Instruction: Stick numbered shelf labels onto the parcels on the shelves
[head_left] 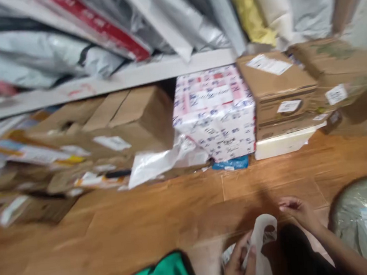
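1 left hand (238, 265), 1 right hand (299, 213), 1 white wrapper (263, 230).

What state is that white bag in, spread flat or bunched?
Bunched: the white bag curls up, gripped by the left hand; blur hides its mouth.

White paper (263, 234) in left hand (238, 263)

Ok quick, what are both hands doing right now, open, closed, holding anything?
Left hand: closed on a white plastic piece.
Right hand: fingers curled just beside that piece; too blurred to tell if it grips.
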